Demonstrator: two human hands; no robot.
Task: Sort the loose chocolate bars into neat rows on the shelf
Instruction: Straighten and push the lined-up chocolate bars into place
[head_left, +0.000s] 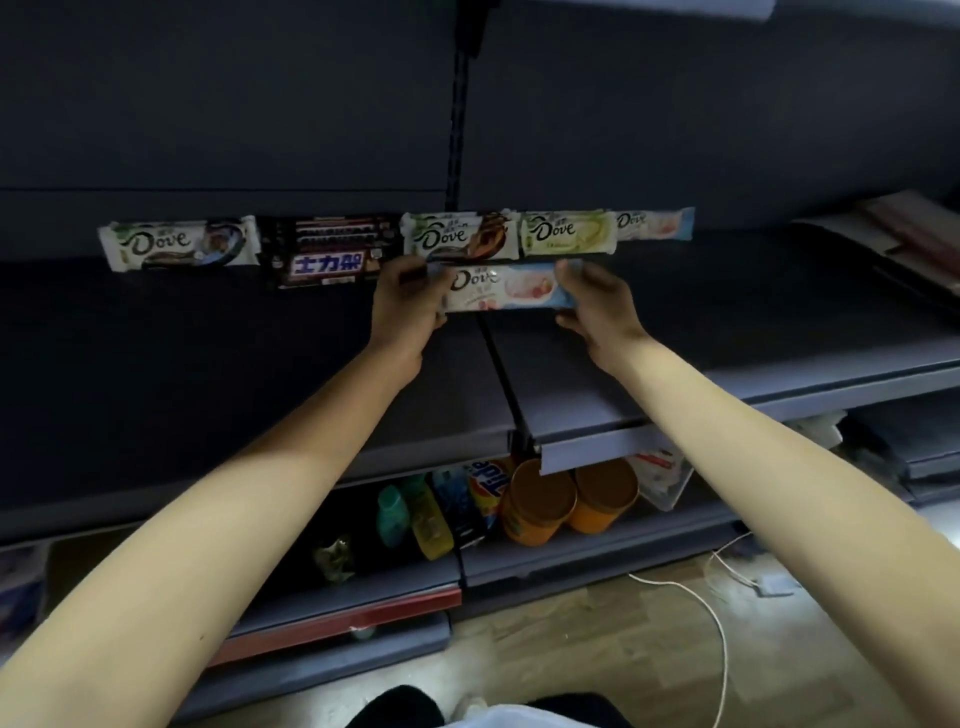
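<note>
A pink-and-blue Dove bar (501, 288) is held level just above the dark shelf (208, 364), my left hand (402, 306) gripping its left end and my right hand (597, 306) its right end. Behind it, bars stand against the back wall: a white Dove bar (179, 244) at the left, a stack of dark Snickers bars (327, 254), a Dove bar with brown swirl (460, 236), a green Dove bar (566, 232) and another pink-and-blue Dove bar (657, 224).
A vertical upright (460, 104) divides the back wall. Flat cardboard (893, 228) lies on the shelf at the right. The lower shelf holds orange tubs (540, 504), bottles (415, 514) and a detergent bag. A white cable (717, 623) runs over the floor.
</note>
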